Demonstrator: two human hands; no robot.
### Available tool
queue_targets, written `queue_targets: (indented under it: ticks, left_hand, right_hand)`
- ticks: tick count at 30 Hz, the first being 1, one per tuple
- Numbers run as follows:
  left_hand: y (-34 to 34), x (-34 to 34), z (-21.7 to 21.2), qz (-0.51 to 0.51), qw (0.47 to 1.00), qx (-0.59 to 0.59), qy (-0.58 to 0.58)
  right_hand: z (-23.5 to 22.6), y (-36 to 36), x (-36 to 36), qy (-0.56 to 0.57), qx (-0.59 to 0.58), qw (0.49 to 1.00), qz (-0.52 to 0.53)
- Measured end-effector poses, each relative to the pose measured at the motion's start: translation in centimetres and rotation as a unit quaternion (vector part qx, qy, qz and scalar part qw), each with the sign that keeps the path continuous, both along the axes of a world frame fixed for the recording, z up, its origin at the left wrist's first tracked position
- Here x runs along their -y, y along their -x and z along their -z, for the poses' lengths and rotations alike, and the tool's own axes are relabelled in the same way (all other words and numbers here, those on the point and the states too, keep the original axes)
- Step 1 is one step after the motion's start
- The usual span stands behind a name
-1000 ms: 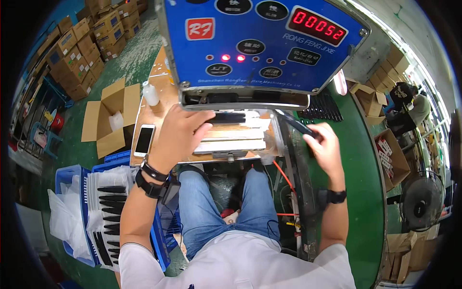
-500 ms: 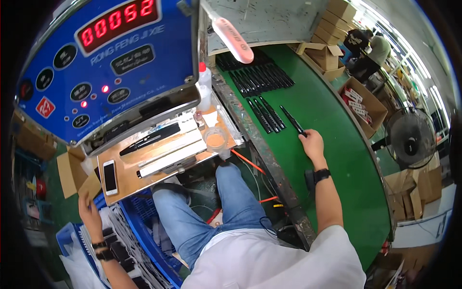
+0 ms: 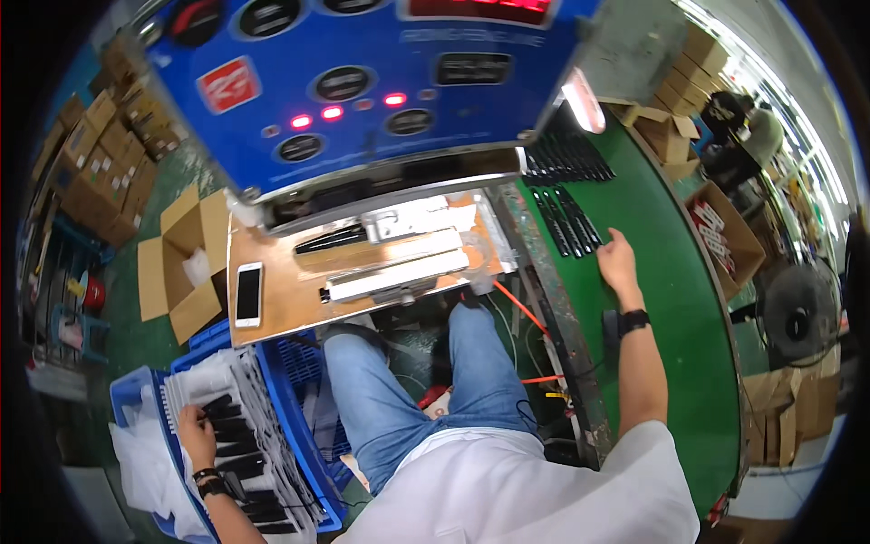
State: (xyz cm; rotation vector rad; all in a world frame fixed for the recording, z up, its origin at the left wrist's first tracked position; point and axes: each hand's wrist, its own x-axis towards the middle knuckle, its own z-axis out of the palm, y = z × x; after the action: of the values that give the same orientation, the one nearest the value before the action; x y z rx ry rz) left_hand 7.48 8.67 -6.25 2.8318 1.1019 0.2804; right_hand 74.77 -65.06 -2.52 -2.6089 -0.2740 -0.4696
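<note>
My left hand (image 3: 197, 437) is over a blue plastic crate (image 3: 331, 517) at the lower left. Its fingers are slightly bent, with the tips at one of the long black parts (image 3: 243, 465) lying among white foam-like sheets (image 3: 237, 367); no part is visibly lifted. On the green table to the right, my right hand (image 3: 618, 265) is beside the end of a short row of slim black parts (image 3: 566, 222). Its fingers are apart and nothing shows in them. A fuller row of similar black parts (image 3: 571, 159) lies farther back.
A blue control box (image 3: 362, 91) with red lights overhangs a wooden worktop (image 3: 272, 299) holding a white phone (image 3: 248, 295), a pale metal fixture (image 3: 399, 276) and a black part (image 3: 331, 240). Open cartons (image 3: 186, 267) stand left. A fan (image 3: 797, 313) stands at right; two people work far back.
My right hand has laid its black part at the end of the short row and let go. My left hand has moved from beside the worktop down to the crate. The view has turned left.
</note>
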Motion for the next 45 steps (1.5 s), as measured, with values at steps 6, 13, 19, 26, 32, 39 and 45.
queue_targets:
  ticks: [6,13,19,26,32,39,45]
  left_hand:
    - [0.6,1.1,-2.4,0.027,0.998,0.052,0.037]
    - [-10.3,8.6,-9.9,-0.016,0.942,0.327,0.075]
    - [-21.5,14.0,-14.7,0.140,0.930,0.287,0.180]
    - [-35.1,19.3,-19.1,0.299,0.883,0.351,0.094]
    - [-40.7,22.4,-19.0,0.394,0.881,0.259,0.033]
    - [-37.8,22.4,-19.1,0.337,0.893,0.287,0.083]
    - [-21.0,7.3,-9.2,0.061,0.975,0.206,0.049]
  right_hand:
    - [-8.1,4.9,-8.8,-0.153,-0.088,0.965,-0.195]
    - [-15.0,9.1,-23.8,-0.132,-0.079,0.872,-0.465]
    - [-16.2,9.3,-28.7,-0.027,-0.097,0.871,-0.481]
    - [-17.6,10.4,-21.4,-0.049,0.061,0.887,-0.454]
    - [-12.1,8.1,-6.2,-0.147,-0.038,0.972,-0.180]
    - [-2.4,2.4,7.0,-0.081,-0.088,0.987,0.106]
    - [1.4,-0.1,4.0,0.021,0.010,0.996,0.088]
